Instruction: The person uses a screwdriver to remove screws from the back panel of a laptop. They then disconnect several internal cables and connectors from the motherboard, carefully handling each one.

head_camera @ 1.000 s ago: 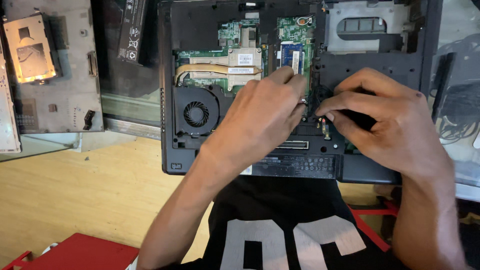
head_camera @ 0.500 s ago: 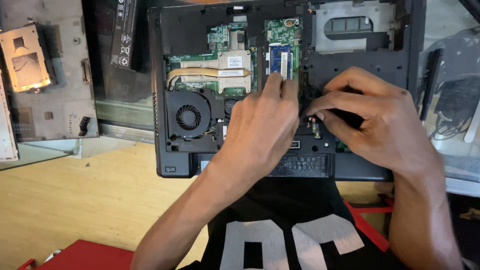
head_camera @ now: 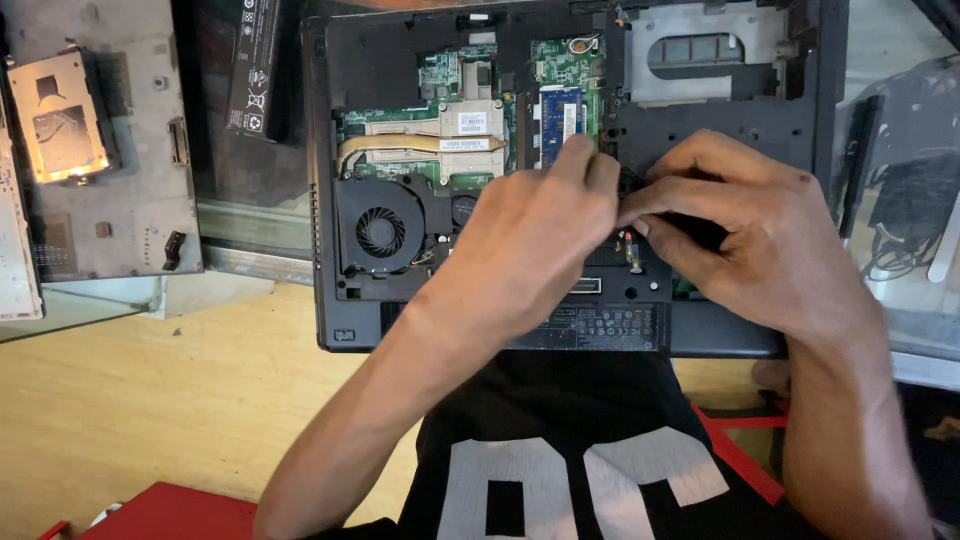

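An opened black laptop (head_camera: 400, 60) lies bottom up, its green circuit board (head_camera: 450, 75), copper heat pipe (head_camera: 400, 145) and round fan (head_camera: 380, 232) exposed. My left hand (head_camera: 530, 235) rests over the middle of it, fingers together, tips touching the board just below the blue memory module (head_camera: 560, 112). My right hand (head_camera: 750, 235) comes in from the right and pinches a small black part (head_camera: 628, 185) between thumb and forefinger, right against my left fingertips. Whether the left fingers grip that part too is hidden.
A grey laptop cover panel (head_camera: 130, 200) with a silver drive (head_camera: 60, 120) lies at the left on a glass surface. A black battery (head_camera: 255, 65) lies beside it. A plastic bag with cables (head_camera: 905, 200) is at the right. A wooden floor (head_camera: 150, 400) and a red object (head_camera: 170, 515) are below.
My hands have stayed at the same spot on the laptop. The left fingertips have crept slightly towards the memory module, and the view has shifted a little.
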